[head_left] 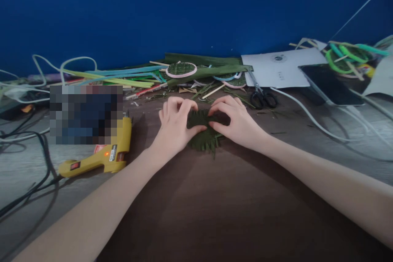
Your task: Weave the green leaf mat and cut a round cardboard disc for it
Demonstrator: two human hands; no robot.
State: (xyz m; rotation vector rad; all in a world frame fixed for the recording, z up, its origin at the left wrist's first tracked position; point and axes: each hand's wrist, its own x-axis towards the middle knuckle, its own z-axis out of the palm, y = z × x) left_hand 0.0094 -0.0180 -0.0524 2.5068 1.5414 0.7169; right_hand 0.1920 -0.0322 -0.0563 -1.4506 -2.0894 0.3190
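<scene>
Between my two hands is a dark green piece of woven leaf strips (205, 141), its loose strip ends sticking out like a fringe along the near edge. My left hand (178, 120) pinches its left side, with the thumb on the near part and the fingertips at the far edge. From the right, my right hand (235, 118) grips it with thumb and index finger. The fingers cover part of the weave. Black-handled scissors (263, 97) lie just beyond my right hand.
A yellow glue gun (118, 147) with a lit orange light lies at left, beside a pixelated screen (87, 114). Behind are leaf strips (208, 63), a pink-rimmed woven round (181, 70), coloured strips (123, 74), white paper (276, 65) and a phone (331, 84). Cables (307, 114) cross both sides.
</scene>
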